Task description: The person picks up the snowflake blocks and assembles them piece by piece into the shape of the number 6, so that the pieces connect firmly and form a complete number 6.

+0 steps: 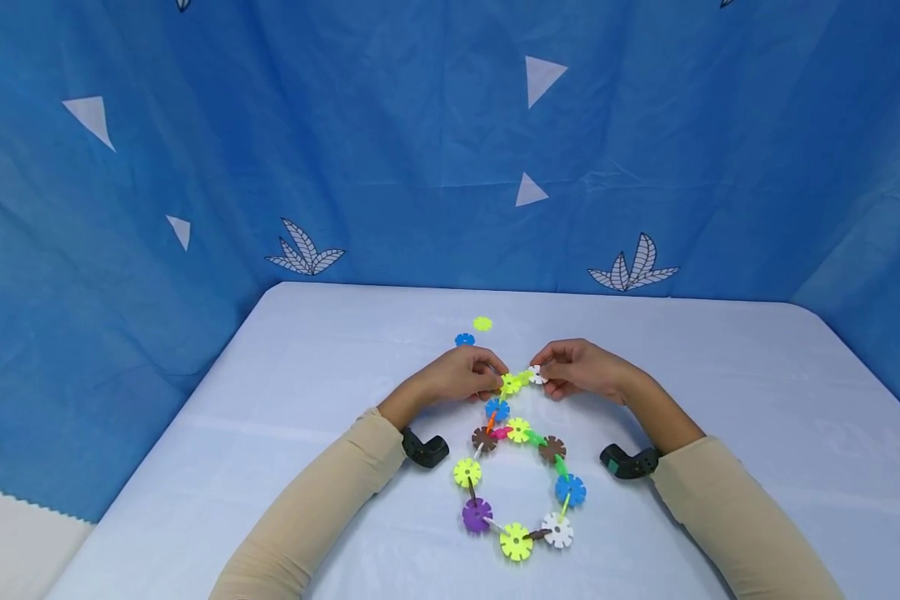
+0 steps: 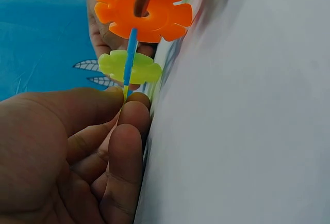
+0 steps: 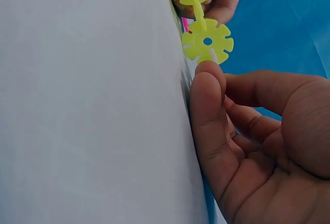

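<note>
A chain of notched plastic discs joined slot to slot forms a ring on the table, with a branch rising from its upper left. My left hand [image 1: 465, 374] pinches a yellow disc [image 1: 509, 384] high on that branch. In the left wrist view, an orange disc [image 2: 116, 10], an edge-on blue disc [image 2: 129, 61] and a yellow-green disc [image 2: 111, 64] lie just beyond its fingertips. My right hand [image 1: 583, 368] pinches a white disc [image 1: 536, 375] at the branch's end. In the right wrist view its fingers mostly hide that disc, and a yellow disc [image 3: 221, 43] shows beside the fingertips.
Beyond my left hand lie a loose yellow disc [image 1: 483, 323] and a blue disc [image 1: 464, 339]. The ring, with its purple disc [image 1: 477, 515] and white disc [image 1: 557, 530], lies between my forearms. A blue curtain [image 1: 435, 125] stands behind the white table [image 1: 757, 400].
</note>
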Tool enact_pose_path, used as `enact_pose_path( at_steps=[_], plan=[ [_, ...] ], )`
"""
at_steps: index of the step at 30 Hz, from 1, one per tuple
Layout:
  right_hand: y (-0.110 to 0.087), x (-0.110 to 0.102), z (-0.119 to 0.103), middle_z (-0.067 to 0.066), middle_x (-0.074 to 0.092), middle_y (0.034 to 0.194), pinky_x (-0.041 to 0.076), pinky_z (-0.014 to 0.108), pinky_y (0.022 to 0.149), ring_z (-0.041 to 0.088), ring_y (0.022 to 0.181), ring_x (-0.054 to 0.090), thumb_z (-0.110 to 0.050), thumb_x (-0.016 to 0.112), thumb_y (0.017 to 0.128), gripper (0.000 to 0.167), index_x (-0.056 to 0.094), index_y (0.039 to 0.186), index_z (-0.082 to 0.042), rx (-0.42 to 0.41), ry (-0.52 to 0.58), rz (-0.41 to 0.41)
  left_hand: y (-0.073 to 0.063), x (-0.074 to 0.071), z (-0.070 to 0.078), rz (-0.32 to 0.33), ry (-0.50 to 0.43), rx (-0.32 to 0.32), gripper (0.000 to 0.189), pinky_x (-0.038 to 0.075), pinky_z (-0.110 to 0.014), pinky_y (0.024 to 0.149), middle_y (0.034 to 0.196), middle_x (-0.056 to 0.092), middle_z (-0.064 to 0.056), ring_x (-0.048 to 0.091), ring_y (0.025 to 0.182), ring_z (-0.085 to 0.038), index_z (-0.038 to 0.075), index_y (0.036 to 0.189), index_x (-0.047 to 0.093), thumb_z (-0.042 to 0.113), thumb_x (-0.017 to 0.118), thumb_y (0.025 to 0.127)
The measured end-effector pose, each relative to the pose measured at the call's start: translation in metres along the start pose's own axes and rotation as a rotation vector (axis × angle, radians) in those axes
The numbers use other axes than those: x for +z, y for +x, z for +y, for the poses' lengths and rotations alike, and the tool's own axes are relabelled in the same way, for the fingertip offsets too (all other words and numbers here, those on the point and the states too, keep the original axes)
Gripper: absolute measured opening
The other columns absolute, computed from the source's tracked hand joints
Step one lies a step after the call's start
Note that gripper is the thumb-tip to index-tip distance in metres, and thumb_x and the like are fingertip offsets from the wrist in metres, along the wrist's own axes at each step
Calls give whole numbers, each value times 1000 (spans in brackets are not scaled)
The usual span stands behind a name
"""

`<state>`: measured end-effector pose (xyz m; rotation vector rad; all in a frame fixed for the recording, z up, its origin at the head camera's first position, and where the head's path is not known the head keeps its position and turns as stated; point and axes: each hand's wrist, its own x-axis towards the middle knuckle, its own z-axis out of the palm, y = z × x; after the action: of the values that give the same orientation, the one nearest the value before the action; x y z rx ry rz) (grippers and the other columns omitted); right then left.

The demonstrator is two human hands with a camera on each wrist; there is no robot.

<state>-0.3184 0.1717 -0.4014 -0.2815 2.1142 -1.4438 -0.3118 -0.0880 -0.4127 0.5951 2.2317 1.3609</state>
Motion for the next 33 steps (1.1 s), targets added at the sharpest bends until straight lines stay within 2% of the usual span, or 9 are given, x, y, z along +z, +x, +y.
enact_pose_path(
  at_steps=[10,18,24,33],
  plan=[
    [0,1,1,12,66,87,58,32,75,20,75,64,-10,59,102,26,60,124,5,23,-2,29,-1,1,-2,-7,-19,17,19,51,-28,66,85,68,-7,61,73,-16,2,117,68,9,61,101],
    [0,2,-1,12,65,85,58,31,73,20,73,63,-11,59,103,24,61,121,4,23,-23,34,-1,1,-2,10,1,1,19,52,-28,67,90,71,-5,64,75,-17,7,117,70,16,58,104],
    [-1,3,-1,13,65,86,58,31,73,21,73,63,-14,60,103,26,61,122,3,11,-50,18,0,0,-3,8,-2,6,19,52,-28,65,88,71,-6,63,73,-17,7,116,70,14,59,103],
    [-1,4,0,14,62,84,57,30,69,21,70,62,-16,61,103,24,62,120,1,26,-77,64,0,0,-2,15,-3,-1,19,52,-28,65,88,71,-6,64,73,-17,7,116,70,13,59,103]
  ],
)
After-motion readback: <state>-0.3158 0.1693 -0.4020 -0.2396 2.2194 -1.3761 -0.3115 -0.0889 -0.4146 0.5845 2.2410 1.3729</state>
